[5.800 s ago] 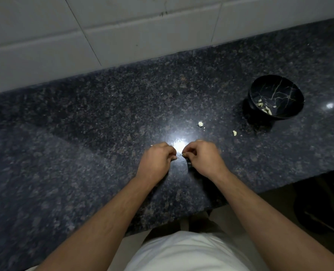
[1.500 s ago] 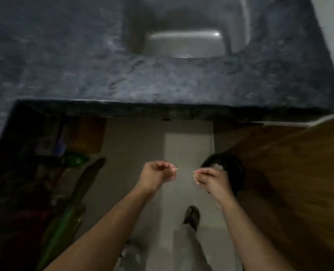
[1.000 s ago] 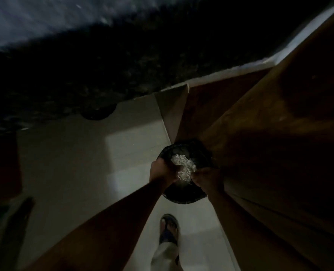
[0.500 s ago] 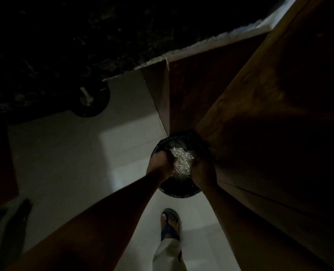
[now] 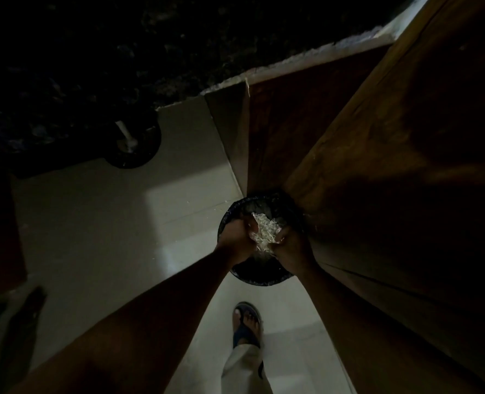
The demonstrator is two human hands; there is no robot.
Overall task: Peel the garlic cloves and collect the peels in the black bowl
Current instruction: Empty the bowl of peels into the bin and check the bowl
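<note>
Your left hand [image 5: 237, 237] and right hand [image 5: 291, 248] meet low over a round black container [image 5: 261, 275] standing on the pale tiled floor [image 5: 122, 223], just beside the brown wooden cabinet [image 5: 377, 166]. Both hands' fingers curl inward against a pale, papery clump of garlic peels [image 5: 264, 231] bunched between them over the container's mouth. It is too dim to see how tightly each finger closes. Your sandalled foot [image 5: 247, 322] stands near the container.
</note>
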